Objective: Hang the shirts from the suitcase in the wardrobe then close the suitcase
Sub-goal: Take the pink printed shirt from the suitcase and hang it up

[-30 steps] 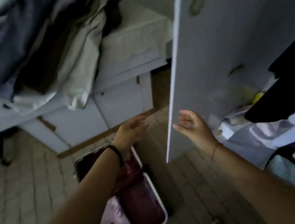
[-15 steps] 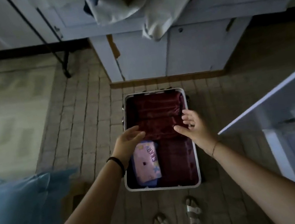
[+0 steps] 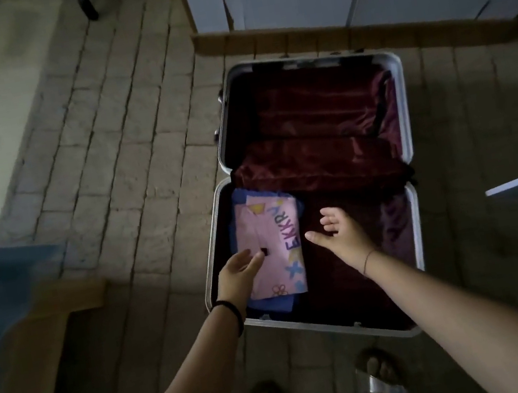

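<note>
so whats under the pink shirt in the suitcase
A blue garment lies under the pink shirt, its edges showing at the top, left and bottom. Anything beneath that, down to the suitcase lining, is covered.

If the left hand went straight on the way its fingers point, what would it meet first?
Most likely the folded pink shirt with coloured letters, lying in the open silver-rimmed suitcase. The left hand reaches over its near edge; whether it touches the cloth is unclear from this view.
</note>
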